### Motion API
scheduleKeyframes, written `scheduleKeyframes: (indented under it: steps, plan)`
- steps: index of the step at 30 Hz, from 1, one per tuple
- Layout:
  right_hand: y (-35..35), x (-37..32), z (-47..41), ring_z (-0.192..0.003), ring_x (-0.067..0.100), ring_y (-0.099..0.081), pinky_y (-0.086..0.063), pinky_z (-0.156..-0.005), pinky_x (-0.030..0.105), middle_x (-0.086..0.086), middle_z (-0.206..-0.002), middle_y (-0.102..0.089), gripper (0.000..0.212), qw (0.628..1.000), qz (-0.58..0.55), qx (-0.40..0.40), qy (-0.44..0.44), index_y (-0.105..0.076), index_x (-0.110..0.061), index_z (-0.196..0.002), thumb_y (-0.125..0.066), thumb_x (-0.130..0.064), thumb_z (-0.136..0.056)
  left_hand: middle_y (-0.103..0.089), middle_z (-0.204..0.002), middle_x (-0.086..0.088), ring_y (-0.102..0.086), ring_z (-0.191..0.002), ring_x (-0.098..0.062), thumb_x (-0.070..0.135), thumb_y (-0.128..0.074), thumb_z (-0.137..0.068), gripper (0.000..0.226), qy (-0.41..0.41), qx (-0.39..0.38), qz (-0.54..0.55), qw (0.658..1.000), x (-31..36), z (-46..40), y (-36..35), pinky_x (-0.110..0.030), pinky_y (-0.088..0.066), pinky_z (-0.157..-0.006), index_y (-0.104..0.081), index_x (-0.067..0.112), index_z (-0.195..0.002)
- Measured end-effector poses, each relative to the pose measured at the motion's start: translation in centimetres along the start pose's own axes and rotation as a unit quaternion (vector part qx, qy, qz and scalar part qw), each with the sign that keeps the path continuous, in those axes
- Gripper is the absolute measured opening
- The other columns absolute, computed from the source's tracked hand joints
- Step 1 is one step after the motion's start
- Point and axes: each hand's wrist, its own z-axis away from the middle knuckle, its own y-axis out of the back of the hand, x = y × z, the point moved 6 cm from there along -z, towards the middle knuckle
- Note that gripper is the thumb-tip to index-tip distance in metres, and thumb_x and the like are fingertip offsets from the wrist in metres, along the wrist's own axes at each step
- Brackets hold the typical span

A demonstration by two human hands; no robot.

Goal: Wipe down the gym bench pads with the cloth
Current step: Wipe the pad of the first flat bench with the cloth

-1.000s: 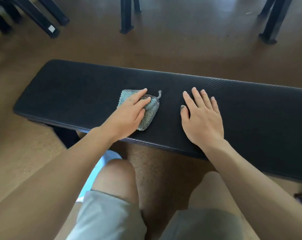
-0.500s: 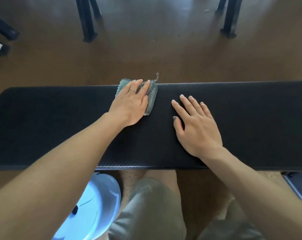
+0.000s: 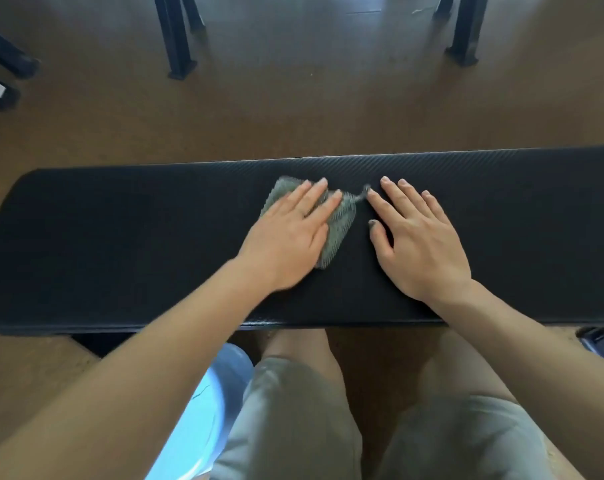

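A long black bench pad (image 3: pixel 120 244) with a woven texture runs across the view. On its middle lies a small grey-green mesh cloth (image 3: pixel 340 230), blurred. My left hand (image 3: pixel 290 233) presses flat on the cloth with straight fingers and covers most of it. Just to the right, my right hand (image 3: pixel 418 237) lies flat on the bare pad with fingers spread. The cloth's loose corner tag nearly touches my right index finger.
Brown floor lies beyond the pad, with black metal frame legs (image 3: pixel 177 39) at the back centre, others (image 3: pixel 466 32) at the back right and at the far left. A light blue stool (image 3: pixel 203 414) stands below my left arm, beside my knees.
My left hand has slid the cloth from the pad's far edge back toward the middle and to the right, closer to my right hand. The right hand stays flat on the pad.
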Motion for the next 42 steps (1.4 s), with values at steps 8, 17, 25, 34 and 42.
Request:
scheduleKeyframes:
  steps: [8, 17, 25, 34, 42]
  plan:
    - [0.2, 0.1, 0.2, -0.158, 0.016, -0.017, -0.012, -0.129, 0.041, -0.004, -0.169, -0.026, 0.058, 1.000, -0.003, -0.006, -0.002, -0.033, -0.033, -0.160, -0.022, -0.047, -0.105, -0.015, -0.170, 0.000, -0.008, -0.156, -0.021, 0.037, -0.018, -0.111, 0.053, 0.079, -0.001, 0.031, 0.996, -3.2, -6.1, 1.6, -0.039, -0.007, -0.128, -0.013, 0.031, -0.164]
    - [0.1, -0.2, 0.2, -0.158, 0.019, -0.017, -0.014, -0.129, 0.044, 0.000, -0.169, -0.025, 0.060, 1.000, 0.013, -0.015, 0.006, -0.031, -0.026, -0.161, -0.018, -0.043, -0.105, 0.005, -0.172, 0.003, 0.009, -0.157, -0.015, 0.040, -0.017, -0.110, 0.056, -0.031, -0.013, -0.018, 0.999, 2.5, 0.9, -0.7, -0.034, 0.008, -0.126, -0.001, 0.035, -0.163]
    - [0.0, 0.2, -0.2, -0.158, 0.015, -0.016, -0.012, -0.129, 0.041, -0.003, -0.169, -0.025, 0.058, 1.000, 0.007, -0.006, -0.001, -0.032, -0.027, -0.161, -0.020, -0.039, -0.105, -0.036, -0.160, -0.002, -0.033, -0.148, -0.027, 0.036, -0.022, -0.110, 0.048, 0.000, 0.004, 0.049, 0.999, -0.4, -11.0, 1.2, -0.042, -0.027, -0.119, -0.032, 0.031, -0.157]
    - [0.4, 0.2, 0.2, -0.157, 0.013, -0.019, -0.013, -0.129, 0.038, -0.005, -0.168, -0.029, 0.056, 1.000, -0.024, 0.004, -0.011, -0.036, -0.030, -0.159, -0.023, -0.038, -0.106, -0.056, -0.118, -0.008, -0.054, -0.114, -0.034, 0.035, -0.020, -0.110, 0.036, 0.080, 0.033, 0.046, 0.995, -7.5, -8.1, 2.7, -0.049, -0.043, -0.096, -0.051, 0.017, -0.114]
    - [0.5, 0.2, 0.2, -0.157, 0.014, -0.020, -0.014, -0.129, 0.040, -0.004, -0.168, -0.029, 0.057, 1.000, -0.024, 0.000, -0.017, -0.036, -0.029, -0.160, -0.020, -0.039, -0.106, -0.056, -0.131, -0.015, -0.050, -0.122, -0.038, 0.032, -0.021, -0.109, 0.040, 0.202, 0.052, 0.032, 0.977, -14.9, -5.0, 3.8, -0.049, -0.038, -0.100, -0.053, 0.012, -0.120]
